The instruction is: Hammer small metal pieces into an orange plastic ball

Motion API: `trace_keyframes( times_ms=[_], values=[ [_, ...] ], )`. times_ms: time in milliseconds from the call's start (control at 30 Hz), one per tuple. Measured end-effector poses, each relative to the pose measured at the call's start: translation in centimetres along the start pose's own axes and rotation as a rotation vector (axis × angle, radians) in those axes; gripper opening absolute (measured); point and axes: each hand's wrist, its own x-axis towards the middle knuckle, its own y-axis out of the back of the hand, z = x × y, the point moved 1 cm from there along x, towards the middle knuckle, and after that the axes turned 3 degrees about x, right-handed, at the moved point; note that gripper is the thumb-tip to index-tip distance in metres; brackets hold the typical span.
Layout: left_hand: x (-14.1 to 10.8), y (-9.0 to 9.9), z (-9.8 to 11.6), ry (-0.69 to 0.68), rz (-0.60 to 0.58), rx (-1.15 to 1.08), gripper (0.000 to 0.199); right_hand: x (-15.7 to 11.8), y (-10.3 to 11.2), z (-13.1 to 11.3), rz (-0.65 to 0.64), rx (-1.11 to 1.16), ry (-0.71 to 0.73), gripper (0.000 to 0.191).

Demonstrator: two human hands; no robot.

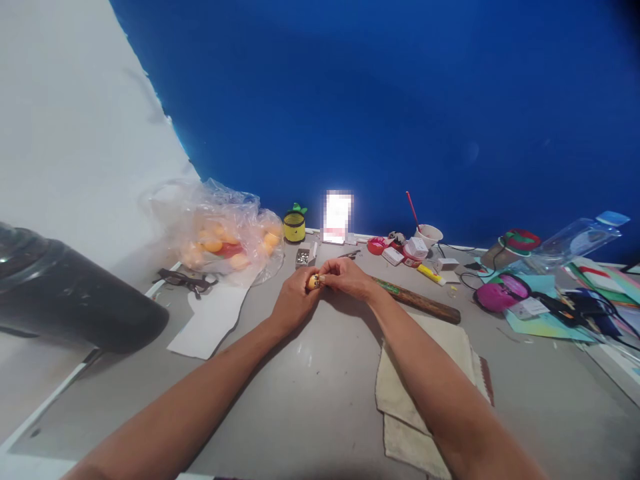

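Between my two hands, above the middle of the grey table (300, 400), is a small yellow ball (313, 283) with dark marks. My left hand (296, 297) has its fingers wrapped round it from the left. From the right, my right hand (346, 279) pinches at the ball's edge; whatever lies between those fingertips is too small to make out. Just behind my left hand stands a small open box (303, 257) with shiny bits in it. A lit phone (336, 217) leans upright against the blue wall.
Left: a dark cylinder (75, 293), glasses (188, 281), white paper (210, 320) and a plastic bag (220, 233) of orange balls. Right: a wooden stick (425, 303), folded cloth (405, 387), a white cup (429, 235), a yellow tube (431, 275) and a pink pouch (501, 292).
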Motion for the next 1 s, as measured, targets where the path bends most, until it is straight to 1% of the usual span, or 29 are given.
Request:
trace_keyframes(
  times_ms=[100,200,267,367,433,500,567,667,733,800,867,933,1000],
  values=[
    [0.0,0.0,0.1,0.019,0.008,-0.029,0.022,0.0,-0.1,0.0,0.014,-0.04,-0.001,0.015],
    [-0.1,0.1,0.6,0.078,0.007,-0.104,0.026,-0.1,-0.1,-0.2,-0.011,0.001,0.002,0.018],
    [-0.1,0.2,1.0,0.118,-0.003,-0.175,0.031,-0.3,0.1,-0.3,-0.041,0.071,0.005,0.023],
    [-0.1,0.2,1.4,0.143,-0.002,-0.262,0.033,-0.3,0.2,0.0,-0.076,0.234,0.003,0.038],
    [0.0,0.2,1.3,0.145,0.02,-0.284,0.034,-0.2,0.2,0.2,-0.067,0.359,0.007,0.047],
    [0.1,0.2,1.1,0.146,0.039,-0.285,0.035,-0.1,0.1,0.4,-0.033,0.413,0.005,0.053],
    [0.2,0.2,0.8,0.136,0.043,-0.28,0.037,-0.1,-0.2,0.4,0.003,0.345,-0.008,0.053],
    [0.0,0.3,0.7,0.115,0.036,-0.281,0.039,-0.2,-0.7,0.0,0.034,0.196,-0.017,0.048],
    [0.0,0.3,0.7,0.121,0.027,-0.297,0.039,-0.3,-0.9,-0.2,0.043,0.169,-0.015,0.047],
    [0.0,0.3,0.8,0.13,0.006,-0.336,0.04,-0.3,-1.1,-0.2,0.055,0.199,-0.015,0.05],
    [0.0,0.4,0.9,0.136,-0.01,-0.39,0.043,-0.1,-0.8,0.0,0.109,0.255,-0.015,0.056],
    [0.2,0.5,1.0,0.168,-0.028,-0.458,0.043,0.0,0.1,0.1,0.225,0.264,-0.004,0.06],
    [0.3,0.8,1.0,0.227,-0.039,-0.53,0.038,-0.2,1.7,0.0,0.358,0.144,0.01,0.058]
  ],
)
